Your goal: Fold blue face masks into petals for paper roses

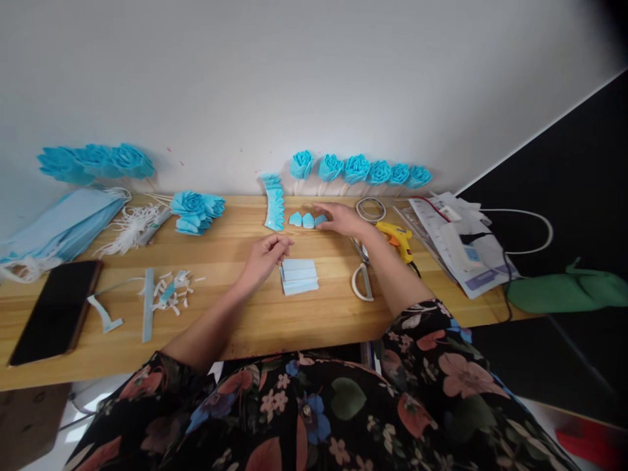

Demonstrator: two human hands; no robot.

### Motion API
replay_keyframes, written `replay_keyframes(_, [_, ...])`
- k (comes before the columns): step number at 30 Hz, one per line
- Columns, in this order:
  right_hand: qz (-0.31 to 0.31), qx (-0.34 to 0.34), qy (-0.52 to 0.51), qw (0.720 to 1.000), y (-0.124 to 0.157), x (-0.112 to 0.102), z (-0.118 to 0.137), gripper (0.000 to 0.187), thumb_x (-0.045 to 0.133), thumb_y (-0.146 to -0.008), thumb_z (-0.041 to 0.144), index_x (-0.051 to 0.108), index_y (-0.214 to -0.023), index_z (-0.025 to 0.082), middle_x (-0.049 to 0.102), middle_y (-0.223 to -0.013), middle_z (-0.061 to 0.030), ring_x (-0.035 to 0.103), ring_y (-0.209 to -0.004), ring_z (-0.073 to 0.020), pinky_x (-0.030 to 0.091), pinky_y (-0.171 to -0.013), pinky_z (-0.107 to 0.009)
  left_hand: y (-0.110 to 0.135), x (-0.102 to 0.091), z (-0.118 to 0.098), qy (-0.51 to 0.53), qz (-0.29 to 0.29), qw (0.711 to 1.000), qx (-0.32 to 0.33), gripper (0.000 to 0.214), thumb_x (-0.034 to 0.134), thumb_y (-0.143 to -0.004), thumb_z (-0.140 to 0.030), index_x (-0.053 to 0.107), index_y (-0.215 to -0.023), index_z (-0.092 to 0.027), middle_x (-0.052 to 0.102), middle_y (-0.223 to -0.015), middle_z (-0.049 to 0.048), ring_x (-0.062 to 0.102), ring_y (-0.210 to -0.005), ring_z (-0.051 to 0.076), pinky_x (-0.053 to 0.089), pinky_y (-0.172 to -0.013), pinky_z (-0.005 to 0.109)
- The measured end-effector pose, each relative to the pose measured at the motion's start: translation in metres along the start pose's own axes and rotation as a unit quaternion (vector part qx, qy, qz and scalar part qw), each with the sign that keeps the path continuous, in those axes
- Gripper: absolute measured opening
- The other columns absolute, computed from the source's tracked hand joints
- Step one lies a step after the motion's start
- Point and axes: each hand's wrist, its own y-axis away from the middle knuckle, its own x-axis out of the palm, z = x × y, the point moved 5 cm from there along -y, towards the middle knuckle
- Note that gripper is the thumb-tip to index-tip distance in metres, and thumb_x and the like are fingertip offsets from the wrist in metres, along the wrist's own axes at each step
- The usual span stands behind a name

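My left hand [265, 255] rests on the wooden table [275, 320] with its fingers curled together, just left of a small stack of light blue rectangular pieces [299, 276]. What it pinches, if anything, I cannot make out. My right hand [341, 219] reaches farther back, fingers stretched flat, its fingertips touching the rightmost of three small folded blue petals [307, 220]. A column of folded blue petals [273, 201] lies just left of them.
Blue roses [358, 169] lean on the wall; more blue roses [196, 210] lie at left. A yellow glue gun [398, 239], scissors [362, 271], a wire coil [371, 209] and papers [458, 245] sit right. A phone [56, 309], scraps [169, 288] and blue masks [59, 226] lie left.
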Motion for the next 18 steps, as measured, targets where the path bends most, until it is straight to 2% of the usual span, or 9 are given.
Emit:
replay_keyframes(4, [-0.014,-0.015,0.018,1.000,-0.001,-0.003,-0.001,0.067,0.076,-0.080,0.025,0.055,-0.144,0.019,0.059,-0.145,-0.0134,0.056,-0.133,-0.0281,0.042,-0.112,-0.042,-0.001,-0.004,0.000,-0.002,-0.013,1.000,0.013,0.023,0.066,-0.078,-0.039,0.067,-0.079,-0.016,0.059,-0.065,-0.0009,0.049,-0.055,0.009,0.037,-0.051,0.021])
replay_keyframes(7, [-0.006,-0.050,0.033,0.998,-0.006,0.005,0.004,0.069,0.078,-0.079,0.027,0.055,-0.144,0.020,0.059,-0.146,-0.0133,0.056,-0.134,-0.0296,0.042,-0.112,-0.044,-0.003,-0.007,0.001,-0.004,-0.025,1.000,0.015,0.023,0.065,-0.078,-0.039,0.067,-0.078,-0.016,0.058,-0.065,-0.0011,0.048,-0.055,0.009,0.036,-0.051,0.021])
replay_keyframes(11, [-0.017,-0.074,0.051,0.996,-0.015,0.019,0.009,0.072,0.081,-0.076,0.027,0.056,-0.143,0.022,0.065,-0.137,-0.0122,0.062,-0.123,-0.0305,0.045,-0.106,-0.045,-0.004,-0.009,0.001,-0.004,-0.040,0.999,0.014,0.023,0.065,-0.077,-0.039,0.067,-0.077,-0.016,0.058,-0.064,-0.0014,0.047,-0.054,0.008,0.035,-0.051,0.021])
replay_keyframes(18, [-0.032,-0.060,0.051,0.996,-0.025,0.026,0.009,0.066,0.079,-0.076,0.019,0.059,-0.140,0.021,0.073,-0.121,-0.0086,0.067,-0.103,-0.0253,0.050,-0.092,-0.036,-0.003,-0.008,-0.001,-0.003,-0.046,0.999,0.012,0.023,0.063,-0.077,-0.038,0.067,-0.076,-0.016,0.058,-0.063,-0.0014,0.047,-0.054,0.009,0.035,-0.052,0.021])
